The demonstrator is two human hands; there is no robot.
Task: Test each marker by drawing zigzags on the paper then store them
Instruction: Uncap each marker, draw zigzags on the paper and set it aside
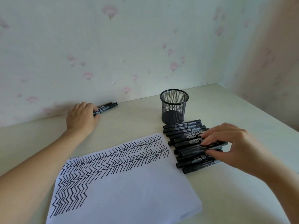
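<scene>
Markers [192,143] lay in a black row right of the zigzagged paper [129,188], the right hand [226,146] pinching one. The left hand [81,118] gripped two markers [106,106] at the far wall. The round mesh cup [174,107] stood between, bare tabletop [132,120] around.

Left hand [81,116]: reaching far-left of the mesh cup [174,106], palm down, fingers curling over two markers [106,106]. Right hand [226,143]: hovering just in front of the cup, thumb and fingertips pinching one marker [194,150].
</scene>
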